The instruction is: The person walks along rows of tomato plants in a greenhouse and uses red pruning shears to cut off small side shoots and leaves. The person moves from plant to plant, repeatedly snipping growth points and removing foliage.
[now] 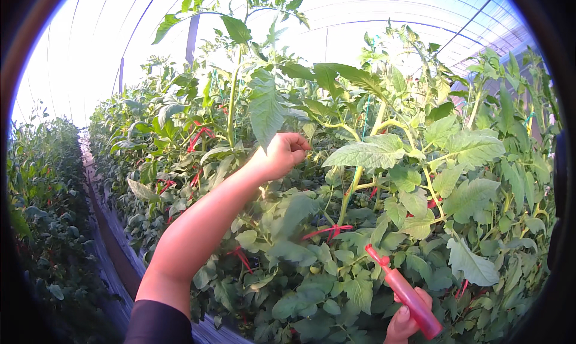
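My left hand [284, 156] reaches into the tomato plants with its fingers curled. Small yellowish blossoms [318, 156] show right at its fingertips; whether the fingers pinch a stalk is hidden. A large leaf [266, 105] hangs in front of the wrist. Lower right, my right hand [407, 317] grips a red plastic bottle [413, 302]. Its narrow nozzle [377, 255] slants up and left towards the foliage. Between the hands rises a thick tomato stem [352, 193], with a red ribbon [332, 230] tied near its lower part.
More tomato plants [477, 200] crowd the right side. A tall leafy shoot [233, 96] stands beyond my left forearm. A narrow furrow [110, 245] edged with plastic film runs away at the left, beside another plant row [45, 209]. Greenhouse hoops [405, 22] arch overhead.
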### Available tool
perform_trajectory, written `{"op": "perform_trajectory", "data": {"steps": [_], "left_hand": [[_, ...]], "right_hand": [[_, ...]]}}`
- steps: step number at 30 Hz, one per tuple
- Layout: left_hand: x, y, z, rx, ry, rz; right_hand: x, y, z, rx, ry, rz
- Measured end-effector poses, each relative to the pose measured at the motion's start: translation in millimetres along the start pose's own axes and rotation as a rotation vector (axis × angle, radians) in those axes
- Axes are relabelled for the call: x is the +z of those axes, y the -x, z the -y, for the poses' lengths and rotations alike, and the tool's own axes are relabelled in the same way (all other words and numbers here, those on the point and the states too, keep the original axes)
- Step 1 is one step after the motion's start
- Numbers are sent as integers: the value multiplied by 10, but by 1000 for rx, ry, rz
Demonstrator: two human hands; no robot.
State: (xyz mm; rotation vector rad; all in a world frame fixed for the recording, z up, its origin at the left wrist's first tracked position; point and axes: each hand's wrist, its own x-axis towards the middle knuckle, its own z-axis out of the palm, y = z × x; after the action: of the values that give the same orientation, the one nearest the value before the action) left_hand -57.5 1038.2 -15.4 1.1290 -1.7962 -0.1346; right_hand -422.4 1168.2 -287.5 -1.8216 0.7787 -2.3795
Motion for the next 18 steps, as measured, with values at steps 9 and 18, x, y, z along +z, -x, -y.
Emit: {"op": "perform_trajectory", "data": {"steps": [9, 18], "left_hand": [[11, 97, 0, 30, -203, -43], [294, 140, 155, 60, 516, -363]], "right_hand": [[-27, 25, 31, 4, 72, -22], [168, -182, 213, -176, 79, 11]]}}
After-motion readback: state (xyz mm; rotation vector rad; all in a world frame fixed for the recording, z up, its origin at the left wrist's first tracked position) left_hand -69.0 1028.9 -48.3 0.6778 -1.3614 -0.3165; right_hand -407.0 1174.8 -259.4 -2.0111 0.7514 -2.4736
